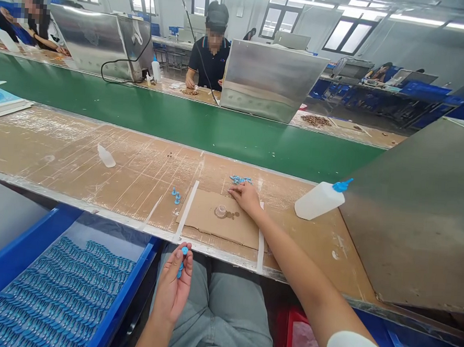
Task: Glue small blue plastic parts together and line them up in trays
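My left hand (175,282), held above my lap at the table's front edge, is closed around a small blue plastic piece (184,250) with a round top. More blue shows lower between its fingers. Over the cardboard sheet (201,216), my right hand (247,196) has its fingers pinched together just in front of a heap of small blue parts (240,180); what lies between the fingertips is too small to make out. A small clear cup (221,210) stands on the cardboard beside dark wet spots. Several blue pieces (176,195) stand left of the cardboard.
A white bottle with a blue nozzle (320,201) stands at right, near a large metal box (421,216). A small white bottle (106,156) lies at left. Below left, a blue tray (62,215) holds rows of blue parts. Beyond the green belt (172,117), people sit working.
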Tool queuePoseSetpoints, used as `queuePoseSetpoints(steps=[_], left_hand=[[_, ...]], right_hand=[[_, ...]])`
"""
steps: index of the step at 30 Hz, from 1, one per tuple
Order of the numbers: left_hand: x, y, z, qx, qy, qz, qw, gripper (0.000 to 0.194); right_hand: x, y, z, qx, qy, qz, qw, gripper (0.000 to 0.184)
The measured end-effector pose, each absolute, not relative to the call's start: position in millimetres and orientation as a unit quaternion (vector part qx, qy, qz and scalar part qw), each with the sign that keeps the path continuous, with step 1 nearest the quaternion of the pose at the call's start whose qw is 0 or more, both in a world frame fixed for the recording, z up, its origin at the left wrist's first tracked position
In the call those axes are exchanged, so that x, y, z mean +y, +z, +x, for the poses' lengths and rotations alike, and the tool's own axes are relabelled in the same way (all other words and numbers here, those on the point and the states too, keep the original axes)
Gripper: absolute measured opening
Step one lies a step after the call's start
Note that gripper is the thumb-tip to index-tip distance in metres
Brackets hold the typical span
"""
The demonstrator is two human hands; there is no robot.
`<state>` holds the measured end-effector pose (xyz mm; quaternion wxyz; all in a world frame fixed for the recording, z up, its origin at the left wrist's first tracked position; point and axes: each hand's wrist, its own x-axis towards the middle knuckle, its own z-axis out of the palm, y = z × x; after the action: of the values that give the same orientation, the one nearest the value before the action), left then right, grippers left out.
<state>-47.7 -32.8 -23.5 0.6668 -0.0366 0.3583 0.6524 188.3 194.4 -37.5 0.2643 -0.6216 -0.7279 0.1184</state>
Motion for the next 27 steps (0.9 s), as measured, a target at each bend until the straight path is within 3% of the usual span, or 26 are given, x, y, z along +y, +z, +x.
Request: queuePoseSetpoints(steps=[7, 12, 18, 27], left_hand=[[-30, -22, -47, 0.357, 0.642, -0.040, 0.677, 0.025], [-29, -20, -40, 0.341, 0.629, -0.056, 0.696, 0.024], [-29, -18, -35, 0.342, 0.625, -0.055, 0.700, 0.024], [-31, -18, -33, 0.354, 0.618, -0.032, 0.702, 0.028]], right_hand=[[184, -15, 209, -0.792, 0.158, -0.502, 0.309, 0.017], [166, 6, 222, -0.857, 0.142, -0.444, 0.219, 0.015], [157, 8, 219, -0.825, 0.175, -0.512, 0.163, 0.012], [144, -15, 216, -0.789, 0.173, -0.522, 0.275, 0.010]])
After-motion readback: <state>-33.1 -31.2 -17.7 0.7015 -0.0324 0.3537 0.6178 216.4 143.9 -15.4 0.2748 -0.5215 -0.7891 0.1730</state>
